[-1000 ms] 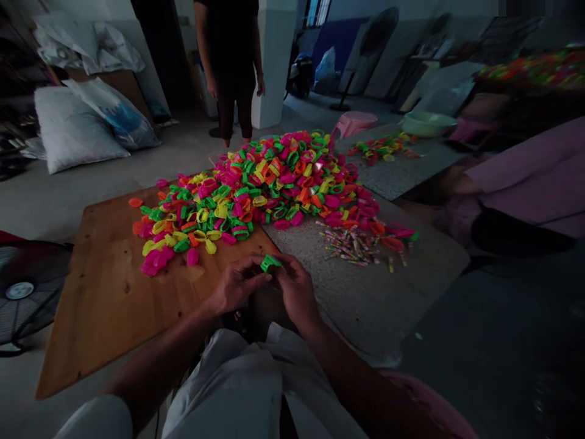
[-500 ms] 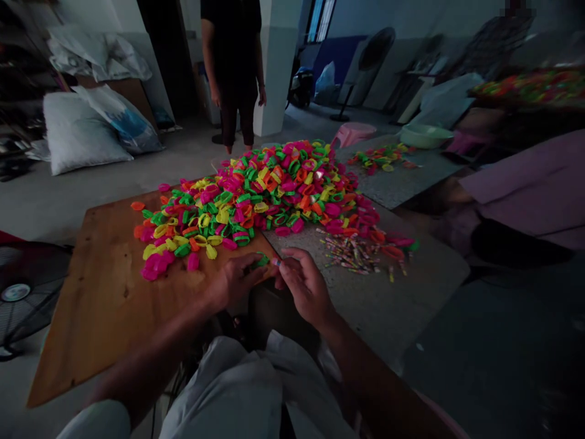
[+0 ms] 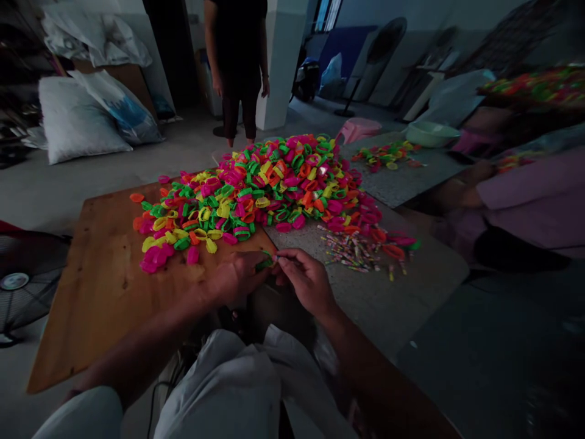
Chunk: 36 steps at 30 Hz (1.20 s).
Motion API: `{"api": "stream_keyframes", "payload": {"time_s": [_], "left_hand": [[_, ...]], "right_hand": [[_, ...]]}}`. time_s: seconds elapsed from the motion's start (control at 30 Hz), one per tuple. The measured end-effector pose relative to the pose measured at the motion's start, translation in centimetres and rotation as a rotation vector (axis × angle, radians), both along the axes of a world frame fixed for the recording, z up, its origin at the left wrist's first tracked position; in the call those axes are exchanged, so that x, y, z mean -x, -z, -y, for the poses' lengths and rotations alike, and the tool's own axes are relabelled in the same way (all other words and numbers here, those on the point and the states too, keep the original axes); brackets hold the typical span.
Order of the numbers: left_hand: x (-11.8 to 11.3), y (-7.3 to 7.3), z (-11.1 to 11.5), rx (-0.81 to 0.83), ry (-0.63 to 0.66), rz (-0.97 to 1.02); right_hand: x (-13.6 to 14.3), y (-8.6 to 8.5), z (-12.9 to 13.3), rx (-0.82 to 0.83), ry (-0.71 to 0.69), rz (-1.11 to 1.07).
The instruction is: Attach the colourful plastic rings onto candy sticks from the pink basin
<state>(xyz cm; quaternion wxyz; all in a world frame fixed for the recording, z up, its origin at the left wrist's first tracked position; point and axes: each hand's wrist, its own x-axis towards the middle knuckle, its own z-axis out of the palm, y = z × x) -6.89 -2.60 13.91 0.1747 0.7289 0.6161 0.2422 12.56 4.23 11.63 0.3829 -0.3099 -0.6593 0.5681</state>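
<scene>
My left hand [image 3: 242,273] is closed on a small green plastic piece [image 3: 264,264], seemingly ring-shaped and mostly covered by the fingers. Right beside it, my right hand [image 3: 307,281] pinches a tiny pale item [image 3: 275,258] against the green piece's edge. That item is too small to name. Both hands are above the table's near edge, over my lap. In front of them rises a heap of similar plastic pieces [image 3: 274,183] in pink, green, yellow and orange. To the right of my right hand lies a pile of small printed sticks [image 3: 354,250].
The wooden board [image 3: 105,274] meets a grey speckled tabletop [image 3: 402,305]. A person in pink [image 3: 534,189] sits at the right; another person in black [image 3: 237,61] stands behind the heap. A fan [image 3: 18,280] is at the left. Farther back are a green basin [image 3: 432,134] and a pink stool [image 3: 359,129].
My left hand has turned and closed further over the green piece. My right fingertips have come up against it with the tiny item. The view has shifted slightly.
</scene>
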Motion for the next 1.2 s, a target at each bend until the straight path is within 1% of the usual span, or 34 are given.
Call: {"api": "stream_keyframes", "payload": {"time_s": [0.1, 0.17, 0.23, 0.33, 0.4, 0.47, 0.57, 0.73, 0.87, 0.97, 1.13, 1.2], "left_hand": [[0.2, 0.0, -0.1, -0.006, 0.036, -0.18], [0.2, -0.2, -0.2, 0.002, 0.057, -0.316], [0.0, -0.5, -0.3, 0.025, 0.081, -0.408], [-0.2, -1.1, -0.5, 0.078, 0.113, -0.458], [-0.3, -1.6, -0.6, 0.116, 0.117, -0.449], [-0.2, -1.8, -0.6, 0.142, 0.087, -0.407], [0.2, -1.7, -0.6, 0.141, 0.033, -0.307], [0.9, -0.5, -0.6, 0.058, 0.058, -0.194], [1.1, -0.2, -0.6, 0.056, 0.054, -0.112], [1.0, 0.1, -0.6, 0.087, 0.033, -0.008], [0.5, 1.4, -0.4, 0.145, -0.026, 0.219], [0.2, 1.1, -0.3, 0.213, -0.048, 0.345]], "right_hand": [[-0.1, 0.1, 0.0, -0.128, 0.017, 0.132], [-0.2, 0.2, 0.0, -0.232, 0.028, 0.224], [-0.2, 0.4, 0.1, -0.346, 0.038, 0.3], [-0.3, 0.6, 0.0, -0.485, 0.024, 0.375], [-0.4, 0.7, -0.2, -0.512, -0.015, 0.39], [-0.6, 0.8, -0.5, -0.483, -0.063, 0.391], [-0.7, 1.0, -1.0, -0.364, -0.111, 0.375], [-0.7, 1.3, -1.2, -0.12, -0.142, 0.283], [-0.7, 1.2, -1.0, -0.003, -0.16, 0.232], [-0.7, 1.1, -0.8, 0.059, -0.159, 0.208], [-0.8, 0.8, -0.7, 0.088, -0.204, 0.158], [-1.0, 0.4, -0.6, 0.076, -0.226, 0.149]]}}
